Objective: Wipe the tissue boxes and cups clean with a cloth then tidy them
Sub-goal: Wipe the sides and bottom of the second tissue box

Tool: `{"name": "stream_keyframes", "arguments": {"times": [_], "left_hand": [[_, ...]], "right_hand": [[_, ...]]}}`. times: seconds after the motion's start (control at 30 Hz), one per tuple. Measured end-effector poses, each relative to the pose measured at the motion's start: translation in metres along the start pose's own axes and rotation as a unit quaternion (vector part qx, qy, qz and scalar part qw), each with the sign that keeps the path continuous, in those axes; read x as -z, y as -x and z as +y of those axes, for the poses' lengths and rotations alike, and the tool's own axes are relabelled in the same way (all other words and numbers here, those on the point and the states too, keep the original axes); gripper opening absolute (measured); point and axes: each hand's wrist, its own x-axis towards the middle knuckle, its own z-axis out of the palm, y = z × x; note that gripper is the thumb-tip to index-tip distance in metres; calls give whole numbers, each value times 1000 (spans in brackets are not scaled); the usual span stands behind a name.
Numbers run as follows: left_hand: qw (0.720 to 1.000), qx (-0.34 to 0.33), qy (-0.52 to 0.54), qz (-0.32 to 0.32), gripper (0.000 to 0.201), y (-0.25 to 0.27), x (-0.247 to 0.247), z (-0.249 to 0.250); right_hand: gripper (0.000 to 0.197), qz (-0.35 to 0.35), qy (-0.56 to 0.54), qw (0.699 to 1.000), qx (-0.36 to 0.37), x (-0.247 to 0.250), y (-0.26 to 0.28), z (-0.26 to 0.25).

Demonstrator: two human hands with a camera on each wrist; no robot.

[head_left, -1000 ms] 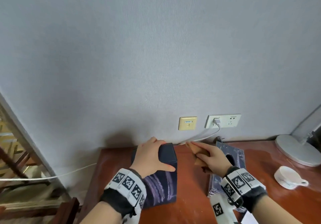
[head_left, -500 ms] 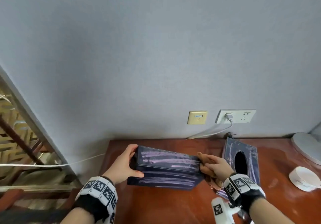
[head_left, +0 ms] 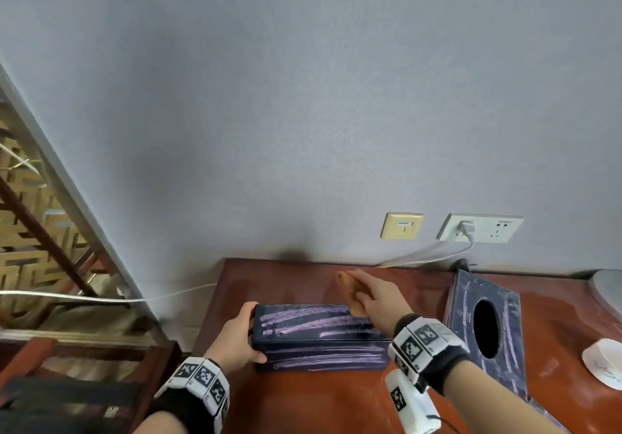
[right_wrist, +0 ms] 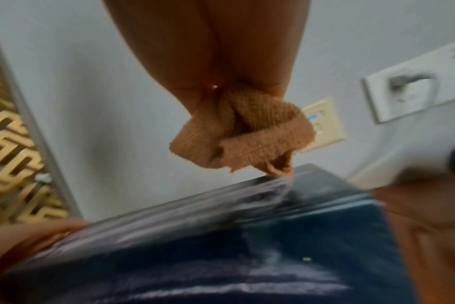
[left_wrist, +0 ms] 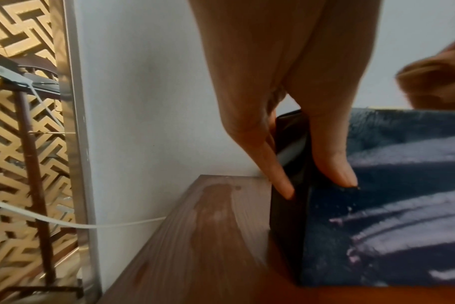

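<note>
Gleaming red-brown desk against grey wall

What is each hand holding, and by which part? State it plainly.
The left hand grips the dark tissue box by its left end, thumb on the front face. The right hand holds the folded tan cloth, bunched under its fingers, at the box's top right.

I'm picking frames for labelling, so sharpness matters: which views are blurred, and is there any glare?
Head view: sharp, wall edge bowed by the wide lens, soft sheen on the table. Left wrist: mostly sharp, box slightly soft. Right wrist: cloth fairly crisp, box and socket motion-blurred.
</note>
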Motion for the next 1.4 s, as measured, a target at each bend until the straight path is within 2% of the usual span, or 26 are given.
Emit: {"name": "stream_keyframes", "arguments": {"times": [0.1,0.2,0.27,0.33,0.43,0.53,0.63,0.7,0.8,0.9,1.0,1.13,1.2,1.3,1.33,1.4], "left_hand": [[1000,2,0,-22,96,3,4,2],[999,-37,-19,16,116,13,12,10],[992,-103,-12,72,107,22,13,21],[984,-150,0,97,92,31,8,32],[983,-154,-12,100,80,37,-5,38],[976,-153,-64,143,63,34,-14,46],[950,-153,-219,165,46,27,-29,53],[931,-132,-298,166,50,21,-39,53],[929,-105,-331,126,57,16,-38,46],[919,-116,-358,118,67,11,-35,29],[909,-117,-381,126,64,14,-38,22],[905,-106,-396,113,73,20,-49,23],[907,-118,-390,104,67,21,-53,24],[892,-190,-379,155,35,26,-65,28],[889,-220,-365,167,43,27,-72,31],[900,-277,-300,153,62,33,-86,37]], "right_hand": [[51,-43,33,995,83,-24,-8,-31],[55,-66,39,990,118,-50,-15,-63],[60,-99,49,987,120,-70,-15,-77],[64,-131,63,981,126,-91,-12,-80],[68,-142,66,978,137,-104,-10,-73],[80,-154,40,981,112,-80,-7,-60],[96,-143,68,984,79,-38,-5,-26],[101,-162,140,976,47,-12,-3,5],[100,-174,225,959,12,10,7,42],[96,-159,228,960,28,13,16,53],[94,-136,229,963,34,10,18,49],[95,-112,230,966,23,8,19,48],[95,-113,235,965,12,8,20,46],[94,-118,236,964,6,10,22,38],[92,-117,238,964,6,12,23,35],[90,-116,240,964,3,14,25,32]]}}
